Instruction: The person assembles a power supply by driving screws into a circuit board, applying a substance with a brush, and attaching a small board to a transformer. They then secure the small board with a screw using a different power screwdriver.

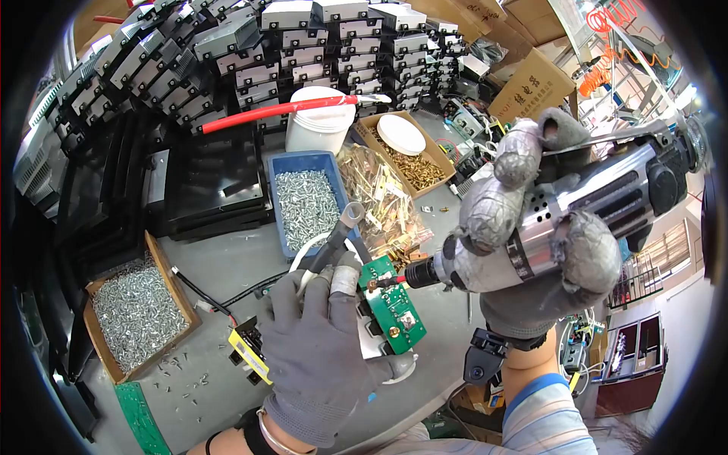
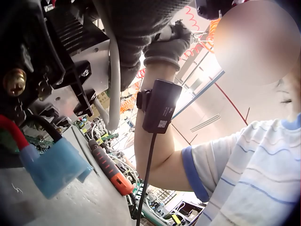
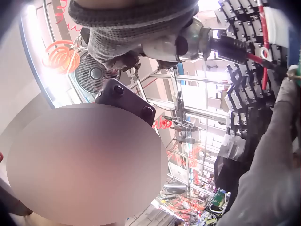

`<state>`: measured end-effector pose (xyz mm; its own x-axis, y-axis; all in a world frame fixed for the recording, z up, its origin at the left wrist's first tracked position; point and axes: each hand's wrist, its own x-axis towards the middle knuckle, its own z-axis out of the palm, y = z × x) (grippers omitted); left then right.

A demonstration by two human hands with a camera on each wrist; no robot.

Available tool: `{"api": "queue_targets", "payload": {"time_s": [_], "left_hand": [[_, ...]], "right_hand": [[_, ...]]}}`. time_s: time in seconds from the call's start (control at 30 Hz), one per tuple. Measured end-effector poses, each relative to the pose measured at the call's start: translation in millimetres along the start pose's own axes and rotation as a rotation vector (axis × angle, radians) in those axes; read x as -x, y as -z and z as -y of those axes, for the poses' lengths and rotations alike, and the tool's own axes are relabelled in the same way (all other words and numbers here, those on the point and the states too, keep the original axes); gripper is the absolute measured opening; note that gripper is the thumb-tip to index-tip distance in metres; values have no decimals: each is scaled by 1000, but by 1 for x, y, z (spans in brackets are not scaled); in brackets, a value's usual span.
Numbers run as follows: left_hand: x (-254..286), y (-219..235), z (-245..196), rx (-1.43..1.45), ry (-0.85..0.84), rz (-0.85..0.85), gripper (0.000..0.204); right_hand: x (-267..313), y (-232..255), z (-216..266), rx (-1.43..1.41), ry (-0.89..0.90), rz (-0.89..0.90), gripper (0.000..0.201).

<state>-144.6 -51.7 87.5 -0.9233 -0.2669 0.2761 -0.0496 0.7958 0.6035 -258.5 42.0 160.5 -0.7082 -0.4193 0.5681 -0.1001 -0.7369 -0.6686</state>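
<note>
Fingers, left hand [image 1: 318, 356]: curled round small green circuit board [image 1: 394, 307] — steadying it over the worktop [image 1: 220, 265].
Fingers, right hand [image 1: 531, 243]: wrapped round silver power screwdriver [image 1: 599, 201] — bit meets board.

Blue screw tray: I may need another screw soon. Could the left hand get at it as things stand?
Probably not freely: the left hand grips the green board and a cable. The blue tray itself lies open, uncovered, just beyond.

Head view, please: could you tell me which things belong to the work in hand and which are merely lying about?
In hand:
- left hand holding the green circuit board and cable
- right hand gripping the power screwdriver, its bit at the board

Lying about:
- blue tray of screws
- white bucket
- red cable
- wooden box of screws
</note>
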Motion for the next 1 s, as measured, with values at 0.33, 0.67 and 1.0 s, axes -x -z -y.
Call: {"api": "queue_targets", "payload": {"time_s": [0.33, 0.67, 1.0], "left_hand": [[-1, 1, -2, 1, 14, 1, 95], [0, 0, -1, -29, 5, 12, 100], [-1, 0, -1, -37, -4, 5, 101]], "right_hand": [[4, 14, 7, -16, -25, 53, 64], [3, 28, 11, -33, -56, 110, 62], [0, 35, 17, -18, -88, 126, 61]]}}
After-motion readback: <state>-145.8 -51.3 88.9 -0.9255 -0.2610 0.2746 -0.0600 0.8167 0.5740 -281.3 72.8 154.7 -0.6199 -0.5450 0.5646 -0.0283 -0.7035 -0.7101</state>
